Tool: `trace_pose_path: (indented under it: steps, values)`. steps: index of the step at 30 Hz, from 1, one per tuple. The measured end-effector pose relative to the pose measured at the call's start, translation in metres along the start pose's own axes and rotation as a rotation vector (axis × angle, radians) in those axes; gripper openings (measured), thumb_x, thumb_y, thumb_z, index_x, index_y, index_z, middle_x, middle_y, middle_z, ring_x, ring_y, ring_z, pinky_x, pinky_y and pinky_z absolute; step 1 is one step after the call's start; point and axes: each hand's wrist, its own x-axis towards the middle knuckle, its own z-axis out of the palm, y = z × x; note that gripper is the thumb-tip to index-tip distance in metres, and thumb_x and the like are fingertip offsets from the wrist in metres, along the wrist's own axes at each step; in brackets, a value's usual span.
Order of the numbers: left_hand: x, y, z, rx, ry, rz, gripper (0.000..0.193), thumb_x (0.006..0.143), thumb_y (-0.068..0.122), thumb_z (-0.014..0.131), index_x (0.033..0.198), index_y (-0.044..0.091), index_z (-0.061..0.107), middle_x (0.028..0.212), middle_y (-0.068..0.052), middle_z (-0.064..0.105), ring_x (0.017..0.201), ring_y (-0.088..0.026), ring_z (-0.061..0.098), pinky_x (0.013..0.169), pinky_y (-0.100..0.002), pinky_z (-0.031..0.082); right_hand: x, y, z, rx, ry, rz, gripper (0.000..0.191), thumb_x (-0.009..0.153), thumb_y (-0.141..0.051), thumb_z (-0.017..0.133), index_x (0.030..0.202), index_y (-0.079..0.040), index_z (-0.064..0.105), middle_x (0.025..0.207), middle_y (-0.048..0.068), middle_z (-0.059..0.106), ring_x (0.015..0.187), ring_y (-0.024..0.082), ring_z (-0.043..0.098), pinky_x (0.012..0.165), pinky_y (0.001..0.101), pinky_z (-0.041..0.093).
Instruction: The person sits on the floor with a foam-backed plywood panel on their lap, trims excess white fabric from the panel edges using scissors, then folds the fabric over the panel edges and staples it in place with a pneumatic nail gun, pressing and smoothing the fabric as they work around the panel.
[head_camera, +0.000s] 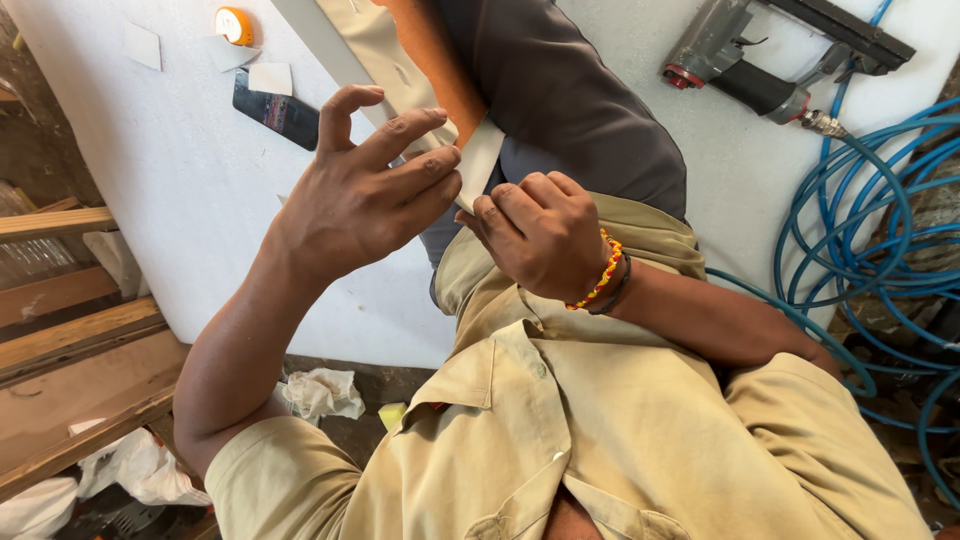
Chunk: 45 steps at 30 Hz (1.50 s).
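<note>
Fingers of the left hand (365, 195) lie together and slightly bent, the forefinger lifted, their tips pressing the cream strip (480, 160) at about three o'clock from the palm. Right hand (545, 235) sits just beside it, at four o'clock, curled into a loose fist with the thumb and knuckles pinching the strip's lower end; a beaded bracelet (600, 275) rings that wrist. Strip runs up toward eleven o'clock across a dark grey padded panel (570, 100) lying on the white table (180, 170). At one o'clock from the hands rests a pneumatic nail gun (760, 60), its blue hose (870, 240) coiled at three o'clock. A dark phone (278, 112) and an orange tape measure (234, 25) lie near eleven o'clock.
</note>
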Motion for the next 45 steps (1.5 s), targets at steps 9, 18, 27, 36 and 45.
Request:
trace_pose_path:
  steps: [9, 18, 27, 36, 45]
  values:
    - [0.003, -0.002, 0.003, 0.030, -0.012, 0.030, 0.008, 0.103, 0.012, 0.074, 0.095, 0.013, 0.071, 0.115, 0.007, 0.068, 0.133, -0.019, 0.058, 0.122, -0.055, 0.028, 0.002, 0.001, -0.005, -0.018, 0.004, 0.028, 0.021, 0.098, -0.021, 0.079, 0.102, -0.001, 0.075, 0.088, 0.006, 0.066, 0.071, 0.019, 0.055, 0.063, 0.0343, 0.043]
    - [0.000, -0.002, 0.007, -0.003, -0.015, 0.005, 0.010, 0.103, 0.014, 0.075, 0.095, 0.013, 0.071, 0.115, 0.007, 0.068, 0.133, -0.018, 0.058, 0.121, -0.055, 0.027, 0.003, 0.005, 0.004, -0.041, 0.034, 0.025, 0.028, 0.103, -0.027, 0.078, 0.095, -0.002, 0.070, 0.091, 0.008, 0.063, 0.073, 0.020, 0.056, 0.063, 0.0345, 0.043]
    - [-0.004, -0.005, 0.009, -0.009, -0.033, 0.001, 0.004, 0.104, 0.014, 0.075, 0.103, 0.015, 0.073, 0.121, 0.006, 0.070, 0.140, -0.018, 0.055, 0.122, -0.051, 0.025, -0.002, 0.004, 0.001, -0.062, -0.054, -0.050, 0.027, 0.104, -0.025, 0.074, 0.088, -0.005, 0.069, 0.078, 0.003, 0.062, 0.068, 0.017, 0.052, 0.063, 0.0337, 0.036]
    - [0.000, -0.015, 0.026, -0.189, -0.010, -0.046, 0.032, 0.089, 0.043, 0.086, 0.103, 0.018, 0.071, 0.116, 0.005, 0.070, 0.146, -0.020, 0.053, 0.123, -0.050, 0.018, -0.004, 0.009, -0.004, -0.010, -0.127, -0.033, 0.031, 0.097, -0.019, 0.075, 0.073, -0.011, 0.056, 0.068, 0.001, 0.047, 0.063, 0.017, 0.044, 0.061, 0.0348, 0.034]
    - [-0.001, -0.023, 0.044, -0.314, 0.013, -0.109, 0.027, 0.088, 0.046, 0.087, 0.096, 0.024, 0.074, 0.116, 0.011, 0.073, 0.138, -0.015, 0.056, 0.117, -0.044, 0.020, -0.006, 0.033, -0.012, 0.008, -0.137, -0.121, 0.024, 0.097, -0.023, 0.077, 0.081, -0.010, 0.066, 0.071, -0.001, 0.045, 0.067, 0.017, 0.042, 0.066, 0.0334, 0.037]
